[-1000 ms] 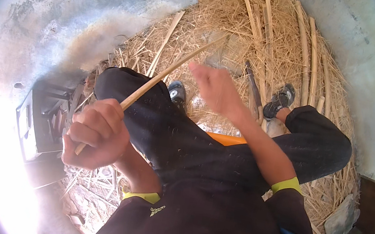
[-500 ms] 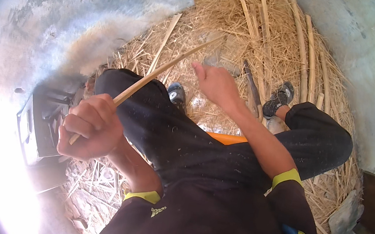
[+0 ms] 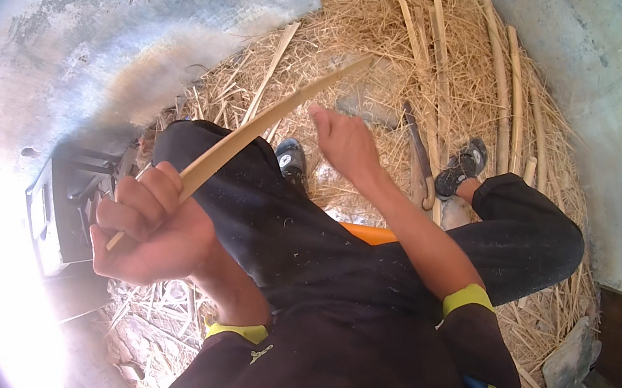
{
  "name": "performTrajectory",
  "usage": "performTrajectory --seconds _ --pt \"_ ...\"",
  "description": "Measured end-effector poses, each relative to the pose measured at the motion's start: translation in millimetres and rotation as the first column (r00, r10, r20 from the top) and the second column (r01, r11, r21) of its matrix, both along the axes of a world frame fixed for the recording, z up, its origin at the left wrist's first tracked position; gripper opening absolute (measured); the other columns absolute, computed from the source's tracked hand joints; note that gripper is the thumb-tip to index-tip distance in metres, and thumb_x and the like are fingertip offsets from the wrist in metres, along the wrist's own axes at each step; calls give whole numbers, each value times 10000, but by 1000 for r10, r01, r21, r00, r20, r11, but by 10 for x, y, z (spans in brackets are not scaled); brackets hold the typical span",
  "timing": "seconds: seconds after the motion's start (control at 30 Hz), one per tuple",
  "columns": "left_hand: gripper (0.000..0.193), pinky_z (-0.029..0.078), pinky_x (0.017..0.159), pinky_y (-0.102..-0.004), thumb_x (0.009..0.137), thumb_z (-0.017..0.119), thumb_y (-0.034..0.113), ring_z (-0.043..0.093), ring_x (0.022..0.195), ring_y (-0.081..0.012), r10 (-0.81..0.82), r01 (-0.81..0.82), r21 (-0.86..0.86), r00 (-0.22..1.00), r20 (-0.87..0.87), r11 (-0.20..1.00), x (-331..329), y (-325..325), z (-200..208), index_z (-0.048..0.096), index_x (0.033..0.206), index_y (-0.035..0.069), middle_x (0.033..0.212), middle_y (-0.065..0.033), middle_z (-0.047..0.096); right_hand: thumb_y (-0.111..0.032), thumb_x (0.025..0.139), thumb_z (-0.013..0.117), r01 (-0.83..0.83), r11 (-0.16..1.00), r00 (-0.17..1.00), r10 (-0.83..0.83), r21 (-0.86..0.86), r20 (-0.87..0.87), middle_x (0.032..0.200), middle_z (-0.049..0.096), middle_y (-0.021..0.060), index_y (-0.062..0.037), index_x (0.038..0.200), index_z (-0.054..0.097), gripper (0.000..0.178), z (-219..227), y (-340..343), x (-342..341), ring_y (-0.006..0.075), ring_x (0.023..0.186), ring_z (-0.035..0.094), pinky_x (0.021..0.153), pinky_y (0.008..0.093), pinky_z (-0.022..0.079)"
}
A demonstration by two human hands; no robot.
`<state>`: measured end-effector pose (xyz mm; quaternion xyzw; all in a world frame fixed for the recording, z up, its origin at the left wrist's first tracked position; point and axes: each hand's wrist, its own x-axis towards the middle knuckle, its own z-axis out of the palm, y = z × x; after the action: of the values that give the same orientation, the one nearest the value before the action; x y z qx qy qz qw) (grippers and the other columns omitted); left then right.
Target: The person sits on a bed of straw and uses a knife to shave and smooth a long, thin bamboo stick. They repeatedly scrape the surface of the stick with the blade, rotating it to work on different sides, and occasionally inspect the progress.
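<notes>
My left hand (image 3: 153, 225) is closed around the lower end of a long, flat, pale strip of wood or split bamboo (image 3: 242, 137). The strip slants up and away to the right, its broad face showing, and narrows at the far tip. A short stub sticks out below the fist. Near the upper half of the strip is my right hand (image 3: 347, 147), its fingers curled and the thumb pointing toward the strip. A small gap seems to separate the two. Whether those curled fingers hold anything is hidden.
A dark-bladed tool with a curved wooden handle (image 3: 420, 153) lies beside my shoe (image 3: 464, 164). Several long poles (image 3: 502, 86) rest on straw and shavings (image 3: 359, 5). Something orange (image 3: 372, 235) shows between my legs. Pale walls (image 3: 154, 3) stand on both sides.
My left hand has turned and dropped slightly, so the strip now shows its broad face instead of a thin edge. My right hand has shifted a little to the left.
</notes>
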<state>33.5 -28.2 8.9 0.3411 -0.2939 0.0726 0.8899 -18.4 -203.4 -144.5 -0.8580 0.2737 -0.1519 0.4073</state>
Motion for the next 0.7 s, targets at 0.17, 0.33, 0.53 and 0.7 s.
performTrajectory --seconds 0.17,0.33,0.53,0.7 --pt "395 152 482 -297 849 362 343 131 460 -119 235 -237 -10 967 -94 971 -29 -72 16 184 545 165 517 9 132 -429 975 342 -56 996 998 53 71 32 678 612 251 -1 784 642 556 9 -30 70 435 653 594 674 496 479" --pt "401 150 492 -294 849 376 351 128 480 -121 359 -363 4 921 -153 932 -93 -221 71 172 554 172 538 8 130 -450 974 330 29 999 999 -29 19 -15 659 607 248 9 756 630 590 -143 -63 97 426 628 592 638 500 484" --pt "396 156 503 -294 839 388 345 141 498 -123 418 -424 14 885 -206 905 -50 -203 70 171 556 173 563 7 141 -425 972 364 7 1000 998 -7 1 61 610 585 242 4 728 620 556 -96 124 144 435 593 579 614 486 469" --pt "373 164 506 -291 829 386 318 140 499 -123 387 -395 4 898 -209 919 -9 -135 66 176 555 175 560 7 140 -422 973 361 -3 1000 1000 3 4 2 614 588 249 1 720 629 561 -81 -14 191 429 571 574 589 490 470"
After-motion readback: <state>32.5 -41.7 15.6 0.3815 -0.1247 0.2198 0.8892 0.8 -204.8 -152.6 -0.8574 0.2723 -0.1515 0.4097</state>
